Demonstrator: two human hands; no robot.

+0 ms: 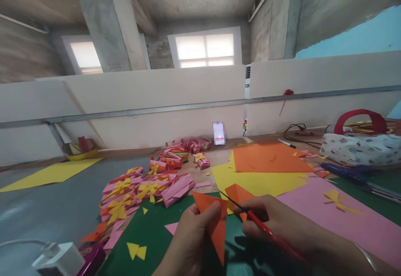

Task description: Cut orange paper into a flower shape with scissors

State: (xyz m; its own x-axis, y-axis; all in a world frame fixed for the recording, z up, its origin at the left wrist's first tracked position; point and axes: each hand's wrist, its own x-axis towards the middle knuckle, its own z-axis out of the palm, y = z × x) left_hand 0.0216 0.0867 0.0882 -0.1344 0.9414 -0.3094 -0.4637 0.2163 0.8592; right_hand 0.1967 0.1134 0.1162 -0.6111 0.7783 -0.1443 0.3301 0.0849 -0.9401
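Note:
A folded piece of orange paper (216, 226) is pinched in my left hand (197, 230), the thumb pressed on its face. My right hand (266, 215) is closed around red-handled scissors (261, 226). Their thin dark tip points left, close to the paper's upper right edge. Another orange paper piece (239, 194) shows behind the blade, partly covered by my right fingers. Both hands are above a dark green sheet (150, 230), where small yellow paper scraps (137, 251) and a pink paper corner (171, 227) lie.
Folded pink and orange paper pieces with yellow bows (147, 186) are piled at left. Yellow (250, 182), orange (272, 157) and pink (313, 196) sheets lie beyond and right. A blue-handled tool (347, 173), a patterned bag (360, 148) and a white charger (59, 261) flank the workspace.

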